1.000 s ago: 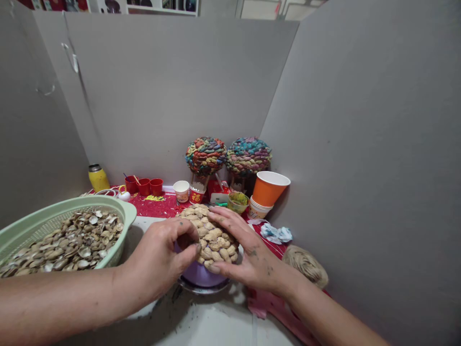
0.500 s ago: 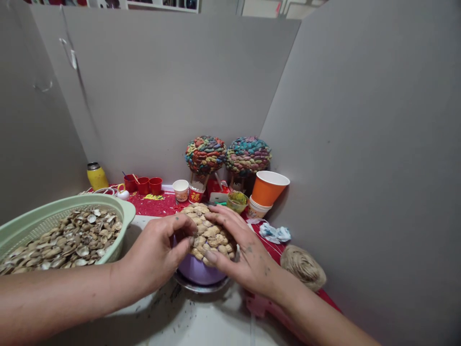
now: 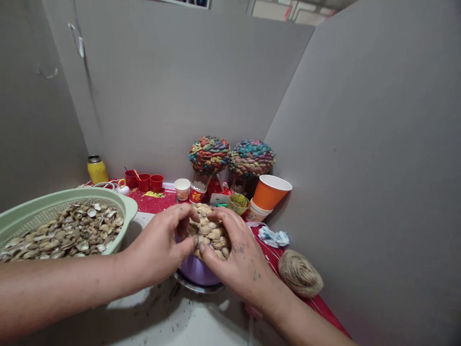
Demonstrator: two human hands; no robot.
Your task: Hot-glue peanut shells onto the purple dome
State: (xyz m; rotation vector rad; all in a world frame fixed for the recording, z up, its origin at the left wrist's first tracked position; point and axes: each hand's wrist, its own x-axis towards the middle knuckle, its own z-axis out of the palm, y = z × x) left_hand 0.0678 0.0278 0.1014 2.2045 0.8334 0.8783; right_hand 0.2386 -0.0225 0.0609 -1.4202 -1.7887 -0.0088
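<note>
A rounded form covered with pale peanut shells [image 3: 215,232] sits between my hands, its lower part a smooth purple balloon-like surface [image 3: 198,270]. It rests in a metal bowl [image 3: 201,288] on the table. My left hand [image 3: 169,240] curves against the left side, thumb and fingers bent at the shells. From the right, my right hand [image 3: 234,245] wraps the other side, with its thumb on the front shells and its fingers over the top. The two thumb tips are close together. Grey smudges mark my right hand. Parts of the shells are hidden behind my fingers.
On the left stands a green colander [image 3: 129,211] of loose shells [image 3: 68,233]. Behind are red cups [image 3: 144,182], paper cups [image 3: 182,190], two colourful shell-covered balls [image 3: 209,154] and an orange cup [image 3: 270,192]. A twine ball [image 3: 300,273] lies right. Grey panels [image 3: 180,86] enclose the table.
My right hand has shifted left over the shells, bringing its thumb nearer the left thumb. My left hand stays against the left side. The view has tilted slightly.
</note>
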